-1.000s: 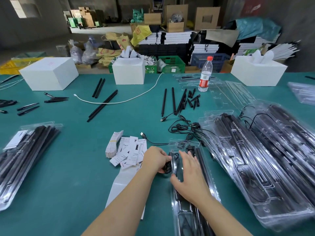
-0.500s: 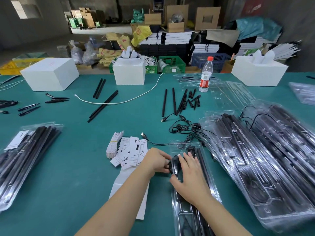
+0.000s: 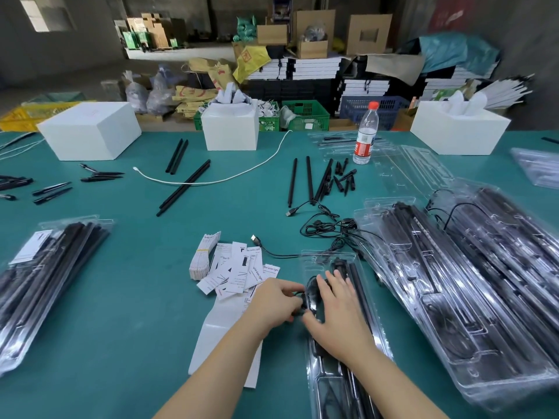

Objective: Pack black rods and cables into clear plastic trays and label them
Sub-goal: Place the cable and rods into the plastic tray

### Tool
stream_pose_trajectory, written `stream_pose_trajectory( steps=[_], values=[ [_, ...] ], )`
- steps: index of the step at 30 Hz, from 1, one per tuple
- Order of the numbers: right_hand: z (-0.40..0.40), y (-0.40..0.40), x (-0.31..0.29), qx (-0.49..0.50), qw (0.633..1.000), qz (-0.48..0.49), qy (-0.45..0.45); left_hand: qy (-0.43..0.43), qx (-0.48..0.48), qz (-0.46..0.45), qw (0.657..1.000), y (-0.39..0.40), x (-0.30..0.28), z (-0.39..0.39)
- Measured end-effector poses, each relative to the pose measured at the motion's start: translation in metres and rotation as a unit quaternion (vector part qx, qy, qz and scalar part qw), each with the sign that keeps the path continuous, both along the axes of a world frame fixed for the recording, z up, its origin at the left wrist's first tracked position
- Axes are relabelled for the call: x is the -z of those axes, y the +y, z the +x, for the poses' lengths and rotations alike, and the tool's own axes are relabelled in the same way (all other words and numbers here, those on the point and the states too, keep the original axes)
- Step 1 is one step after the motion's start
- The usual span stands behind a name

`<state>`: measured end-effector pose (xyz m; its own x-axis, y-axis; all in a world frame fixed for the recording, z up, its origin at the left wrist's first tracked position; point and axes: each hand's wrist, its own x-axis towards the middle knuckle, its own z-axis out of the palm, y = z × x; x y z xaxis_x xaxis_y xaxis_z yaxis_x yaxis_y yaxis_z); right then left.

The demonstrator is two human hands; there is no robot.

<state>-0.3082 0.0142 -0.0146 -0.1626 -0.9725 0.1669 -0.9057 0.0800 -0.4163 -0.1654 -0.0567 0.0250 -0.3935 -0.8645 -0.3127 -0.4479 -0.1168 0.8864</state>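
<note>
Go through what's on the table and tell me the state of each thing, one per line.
Left hand: pinching the black cable.
Right hand: fingers straight, pressing on the tray.
Cable: coiled, at the tray's left edge.
Tray: open, rods inside.
Bottle: upright, capped.
Labels: loose, scattered.
Right trays: filled, stacked overlapping.

table (image 3: 127, 297) teal | rods (image 3: 184, 187) blk | boxes (image 3: 90, 130) wht | bottle cap (image 3: 374, 104) red
</note>
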Motion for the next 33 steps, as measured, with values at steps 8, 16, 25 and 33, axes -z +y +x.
stream_pose_trajectory(
  steps=[8,16,25,33],
  values=[
    [0.001,0.001,-0.003,0.001,1.000,-0.002,0.006,-0.042,-0.031,-0.062,0.997,0.008,0.003,-0.006],
    [0.002,0.001,-0.004,0.004,1.000,0.002,0.012,-0.047,-0.096,-0.105,0.989,0.008,0.009,-0.011],
    [0.002,0.001,-0.004,0.003,1.000,-0.003,0.005,-0.076,-0.012,-0.166,0.983,0.021,0.015,-0.008],
    [0.000,0.001,-0.001,-0.003,1.000,-0.003,-0.003,0.104,-0.097,0.173,0.975,0.022,0.003,-0.007]
  ],
)
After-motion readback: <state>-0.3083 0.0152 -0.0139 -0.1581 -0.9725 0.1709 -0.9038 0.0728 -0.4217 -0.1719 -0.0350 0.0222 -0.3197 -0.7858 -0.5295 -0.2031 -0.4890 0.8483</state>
